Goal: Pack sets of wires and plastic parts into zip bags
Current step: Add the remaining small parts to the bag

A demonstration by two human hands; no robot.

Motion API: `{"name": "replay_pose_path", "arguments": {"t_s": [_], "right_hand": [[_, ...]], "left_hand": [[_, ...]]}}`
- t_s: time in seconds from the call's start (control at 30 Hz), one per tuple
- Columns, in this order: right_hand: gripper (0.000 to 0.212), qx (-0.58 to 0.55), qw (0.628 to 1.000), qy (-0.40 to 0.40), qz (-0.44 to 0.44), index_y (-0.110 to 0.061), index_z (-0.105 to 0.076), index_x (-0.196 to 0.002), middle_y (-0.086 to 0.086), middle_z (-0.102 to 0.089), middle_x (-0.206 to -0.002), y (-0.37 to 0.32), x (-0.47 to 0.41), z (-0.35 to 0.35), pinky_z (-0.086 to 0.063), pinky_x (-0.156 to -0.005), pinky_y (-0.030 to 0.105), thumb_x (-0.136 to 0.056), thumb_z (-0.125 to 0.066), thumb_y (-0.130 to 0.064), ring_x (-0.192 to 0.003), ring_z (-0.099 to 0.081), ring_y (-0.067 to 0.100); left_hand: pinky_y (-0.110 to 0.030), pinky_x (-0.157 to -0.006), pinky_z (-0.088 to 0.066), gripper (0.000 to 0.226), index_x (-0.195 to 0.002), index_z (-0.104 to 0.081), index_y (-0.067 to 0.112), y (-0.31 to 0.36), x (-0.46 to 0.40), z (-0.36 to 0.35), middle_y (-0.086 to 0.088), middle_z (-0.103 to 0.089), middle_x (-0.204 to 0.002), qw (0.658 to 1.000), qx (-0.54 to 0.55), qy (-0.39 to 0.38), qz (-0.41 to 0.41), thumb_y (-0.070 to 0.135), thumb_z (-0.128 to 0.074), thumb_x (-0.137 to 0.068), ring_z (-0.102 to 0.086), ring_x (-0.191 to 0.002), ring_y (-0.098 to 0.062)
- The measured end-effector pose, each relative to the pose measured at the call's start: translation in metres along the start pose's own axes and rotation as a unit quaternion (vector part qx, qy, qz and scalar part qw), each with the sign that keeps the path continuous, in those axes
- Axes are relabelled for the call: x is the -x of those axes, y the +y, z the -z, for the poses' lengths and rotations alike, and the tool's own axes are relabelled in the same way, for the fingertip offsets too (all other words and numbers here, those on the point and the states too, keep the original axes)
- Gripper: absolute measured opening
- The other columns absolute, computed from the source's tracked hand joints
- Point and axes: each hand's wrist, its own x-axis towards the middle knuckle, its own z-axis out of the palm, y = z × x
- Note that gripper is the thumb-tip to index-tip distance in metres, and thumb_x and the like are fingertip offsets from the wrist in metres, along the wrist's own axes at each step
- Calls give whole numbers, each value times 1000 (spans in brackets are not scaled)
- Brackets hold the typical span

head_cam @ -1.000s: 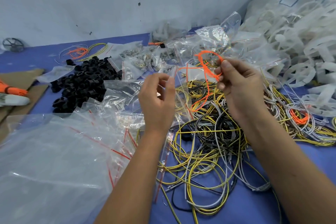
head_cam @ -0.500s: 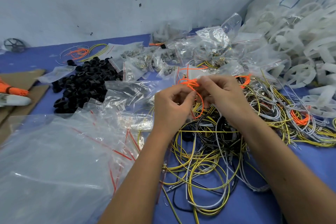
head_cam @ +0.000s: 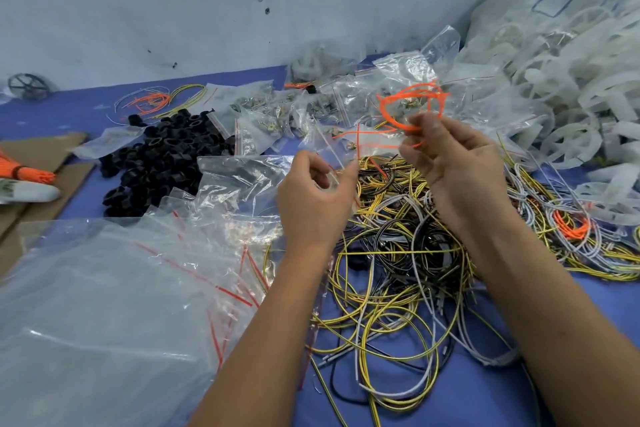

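**Orange wire loop raised in my right hand, zip bag pinched in my left**

While I watch through the head camera, my right hand point(head_cam: 453, 163) is lifted above the wire heap and pinches a coiled orange wire point(head_cam: 405, 107) between thumb and fingertips; the loop stands up beyond the fingers, and motion blur hides exactly how each finger lies. My left hand point(head_cam: 313, 198) sits just to the left of it and a little lower, fingers curled, gripping a small clear zip bag point(head_cam: 341, 146) with a red seal line. The bag rises from that hand toward the right hand, and its top edge lies just beside the orange loop; I cannot tell whether they touch.

Below both hands and running toward me lies a tangle of yellow, grey and black wires point(head_cam: 398, 274) on the blue table cover point(head_cam: 467, 388). To the left of my left hand is a heap of empty zip bags point(head_cam: 114, 288), and beyond that a pile of black plastic rings point(head_cam: 162, 156). Past the fingers, farther from me, filled small bags point(head_cam: 273, 111) lie scattered. To the right of my right hand are more grey and yellow wires with an orange bundle point(head_cam: 571, 229) among them, and beyond those a mound of white plastic wheels point(head_cam: 568, 97). At far left, a tied orange wire bunch point(head_cam: 24, 172) rests on cardboard point(head_cam: 41, 152).
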Motion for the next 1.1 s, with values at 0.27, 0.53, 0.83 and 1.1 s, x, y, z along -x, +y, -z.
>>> {"name": "replay_pose_path", "arguments": {"t_s": [0.27, 0.53, 0.83, 1.1], "right_hand": [[16, -210, 977, 26, -39, -6, -75, -93, 2, -72, -88, -13, -1, -3, -58, -69, 16, -87, -67, -18, -78, -70, 8], [18, -94, 994, -34, -43, -10, -81, -83, 3, -76, -89, -3, 6, -10, -59, -69, 18, -89, -64, -13, -73, -70, 8], [14, 387, 912, 5, 134, -14, -78, -77, 10, -70, -70, 26, 13, -13, -64, -59, 42, -90, -74, -15, -63, -73, 20], [13, 448, 885, -65, 110, -15, -80, -88, 3, -70, -62, 26, 19, -20, -56, -52, 53, -88, -68, -18, -54, -65, 32]], "left_hand": [[-18, -56, -40, 15, -79, -59, 25, -9, -3, -1, 10, -63, -70, 992, -49, -25, 114, 22, -70, -88, -59, -61, 2], [-14, -52, -43, 20, -71, -60, 21, -1, 0, -2, 5, -62, -62, 999, -17, -39, 24, 14, -71, -86, -55, -55, -5], [-26, -51, -45, 17, -73, -58, 15, 7, 2, -3, 3, -60, -59, 998, 16, 18, -64, 11, -69, -86, -58, -53, -14], [-42, -62, -50, 8, -85, -63, 12, 12, 6, 0, 4, -63, -73, 979, 0, -32, -204, 9, -68, -90, -62, -67, -19]]}}
